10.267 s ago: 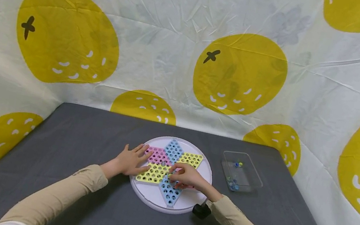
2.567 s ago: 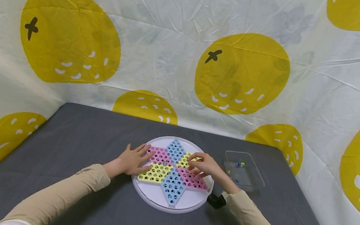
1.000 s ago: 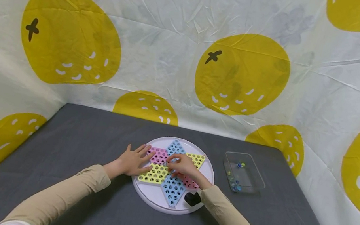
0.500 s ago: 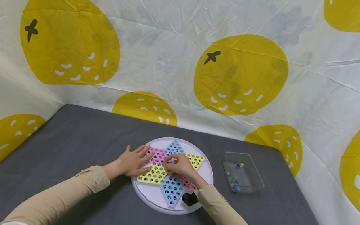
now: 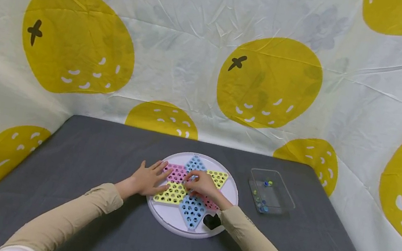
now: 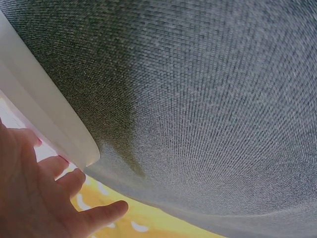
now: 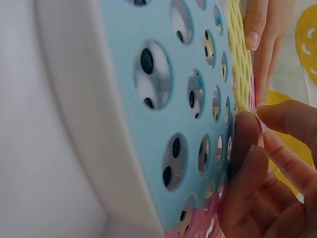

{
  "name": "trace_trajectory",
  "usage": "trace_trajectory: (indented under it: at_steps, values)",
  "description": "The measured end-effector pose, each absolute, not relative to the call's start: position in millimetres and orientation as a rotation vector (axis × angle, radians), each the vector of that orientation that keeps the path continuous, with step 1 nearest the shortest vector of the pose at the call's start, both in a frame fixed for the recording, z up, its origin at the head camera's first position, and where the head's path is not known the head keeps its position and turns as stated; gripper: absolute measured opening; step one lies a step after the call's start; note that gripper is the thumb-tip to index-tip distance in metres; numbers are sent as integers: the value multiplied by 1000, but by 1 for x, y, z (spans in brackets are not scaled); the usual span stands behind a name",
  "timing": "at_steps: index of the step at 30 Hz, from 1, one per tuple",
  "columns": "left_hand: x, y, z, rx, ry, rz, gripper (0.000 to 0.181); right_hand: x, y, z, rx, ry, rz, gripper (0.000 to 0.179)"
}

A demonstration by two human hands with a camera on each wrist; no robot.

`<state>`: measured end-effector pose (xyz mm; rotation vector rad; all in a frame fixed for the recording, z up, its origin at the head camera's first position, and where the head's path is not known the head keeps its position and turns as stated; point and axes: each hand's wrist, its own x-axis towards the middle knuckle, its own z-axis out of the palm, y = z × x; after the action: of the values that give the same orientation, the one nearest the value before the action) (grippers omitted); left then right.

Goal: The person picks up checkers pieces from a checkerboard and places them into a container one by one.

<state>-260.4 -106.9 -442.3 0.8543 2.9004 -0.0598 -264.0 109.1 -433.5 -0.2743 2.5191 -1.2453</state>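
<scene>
A round white Chinese checkers board [image 5: 168, 218] lies on the table, its star of blue, pink and yellow sections full of holes. My left hand [image 5: 144, 180] rests on its left edge with fingers spread, palm down; the left wrist view shows those fingers [image 6: 72, 181] at the white rim. Over the middle of the star is my right hand [image 5: 204, 186]. In the right wrist view, the right hand [image 7: 277, 163] brings thumb and index finger together close to the holes, pinching a small glassy marble [image 7: 254, 112], mostly hidden by the fingertips.
Right of the board stands a clear plastic box [image 5: 285, 198] with several blue and yellow-green marbles [image 5: 262, 207] inside. Dark grey cloth covers the table [image 5: 106, 225]. Behind rises a white curtain [image 5: 179, 63] printed with yellow fruit.
My right hand has gone from the near blue section, then over the board's right side, to the middle of the star, where it has stayed for the last second. The left hand stays put.
</scene>
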Motion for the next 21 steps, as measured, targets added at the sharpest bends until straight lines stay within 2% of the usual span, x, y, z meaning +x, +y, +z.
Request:
trace_trajectory:
  at_steps: [21]
  values:
    - [-261,-108,-440,882,2900,-55,61,-259,117,-426,-281,2479,-1256,16]
